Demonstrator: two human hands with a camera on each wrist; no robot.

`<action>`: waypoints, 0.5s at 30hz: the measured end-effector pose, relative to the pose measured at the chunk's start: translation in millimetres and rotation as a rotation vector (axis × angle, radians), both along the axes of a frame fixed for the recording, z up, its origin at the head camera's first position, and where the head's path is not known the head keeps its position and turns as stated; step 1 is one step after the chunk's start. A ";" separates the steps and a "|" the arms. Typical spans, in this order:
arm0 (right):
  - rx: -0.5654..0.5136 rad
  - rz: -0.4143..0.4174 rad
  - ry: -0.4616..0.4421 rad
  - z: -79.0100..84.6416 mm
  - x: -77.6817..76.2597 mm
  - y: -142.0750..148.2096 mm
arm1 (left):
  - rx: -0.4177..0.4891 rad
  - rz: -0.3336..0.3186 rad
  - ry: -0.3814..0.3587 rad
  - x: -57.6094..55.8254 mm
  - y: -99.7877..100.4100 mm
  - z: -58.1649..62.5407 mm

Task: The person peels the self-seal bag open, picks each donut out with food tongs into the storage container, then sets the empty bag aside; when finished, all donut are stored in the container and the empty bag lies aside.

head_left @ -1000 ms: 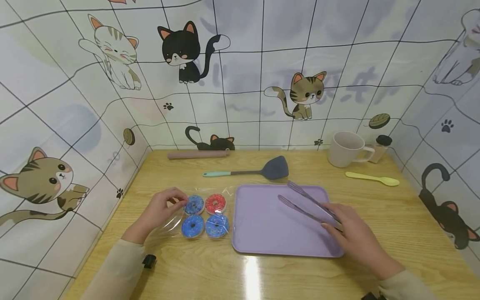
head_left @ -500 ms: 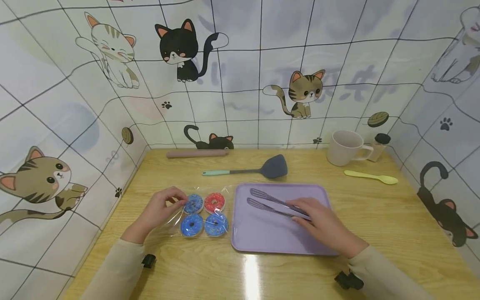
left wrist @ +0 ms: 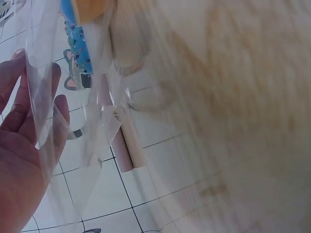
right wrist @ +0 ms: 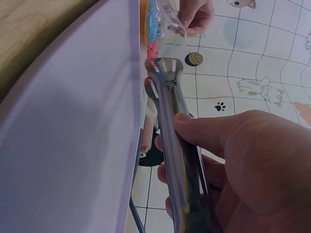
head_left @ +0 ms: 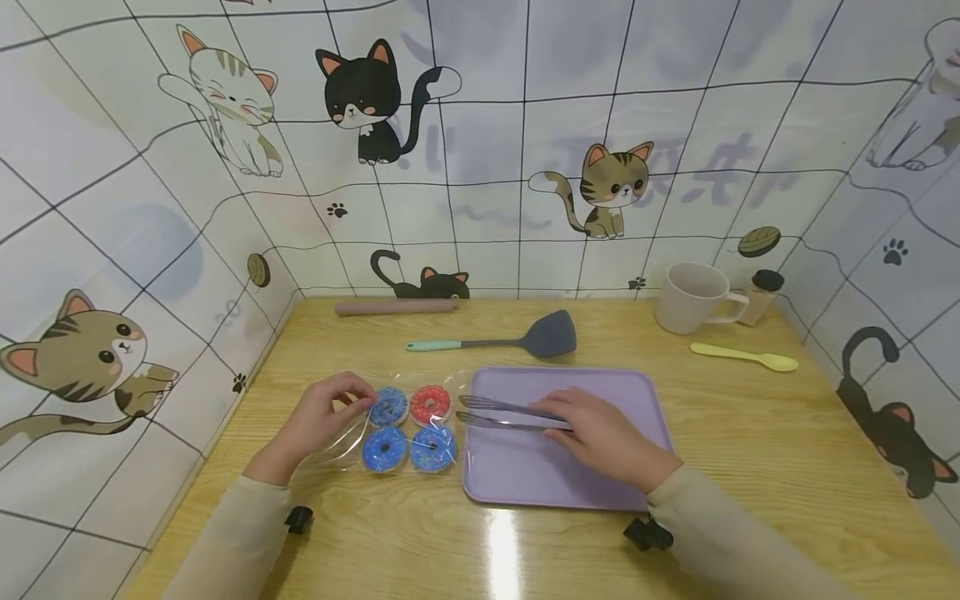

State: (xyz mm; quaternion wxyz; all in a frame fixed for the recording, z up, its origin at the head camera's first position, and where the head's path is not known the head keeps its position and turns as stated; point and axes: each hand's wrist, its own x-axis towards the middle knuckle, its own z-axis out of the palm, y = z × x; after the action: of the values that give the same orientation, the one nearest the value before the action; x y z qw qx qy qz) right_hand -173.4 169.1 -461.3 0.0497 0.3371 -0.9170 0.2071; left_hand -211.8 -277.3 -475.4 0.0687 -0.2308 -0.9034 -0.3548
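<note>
In the head view, several toy-like donuts with blue icing (head_left: pixel 385 449) and one red donut (head_left: pixel 431 404) lie in a clear plastic bag (head_left: pixel 341 450) on the table's left side. My left hand (head_left: pixel 324 421) pinches the bag's left edge beside the upper blue donut; the left wrist view has the film (left wrist: pixel 41 97) running between the fingers. A pair of metal tongs (head_left: pixel 495 406) is gripped in my right hand (head_left: pixel 600 433), above the lilac tray (head_left: pixel 555 487). Slightly apart, the slotted tong tips (right wrist: pixel 165 68) point left, close to the bag's right edge and the red donut.
Behind the bag lie a brownish-pink rolling pin (head_left: pixel 397 307) and a dark-headed turner (head_left: pixel 550 335) with a mint handle. Toward the back right stand a pale mug (head_left: pixel 690 300) and a black-capped shaker (head_left: pixel 762 293), with a yellow spoon (head_left: pixel 776 362) in front.
My right hand has carried the tongs leftward across the tray, and the tips are now at the bag's edge and closer together. The left hand stays in place on the bag.
</note>
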 end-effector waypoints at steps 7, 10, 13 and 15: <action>0.043 0.017 0.025 -0.4 -5.5 -12.6 | 0.003 0.004 -0.002 0.4 -0.5 -0.1; 0.053 0.000 -0.001 2.5 -4.4 -13.5 | 0.021 -0.010 0.005 0.8 0.8 0.7; 0.050 -0.013 -0.059 8.8 -1.0 -13.1 | 0.028 -0.006 -0.002 1.3 2.0 1.7; 0.048 -0.012 -0.104 13.4 1.0 -12.9 | 0.029 0.002 -0.004 1.7 2.5 2.4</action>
State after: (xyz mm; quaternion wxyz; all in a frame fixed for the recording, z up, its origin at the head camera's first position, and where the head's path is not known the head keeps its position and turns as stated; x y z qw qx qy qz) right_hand -172.5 156.2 -447.9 -0.0051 0.3216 -0.9251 0.2020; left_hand -210.1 -274.8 -473.1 0.0704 -0.2282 -0.8985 -0.3684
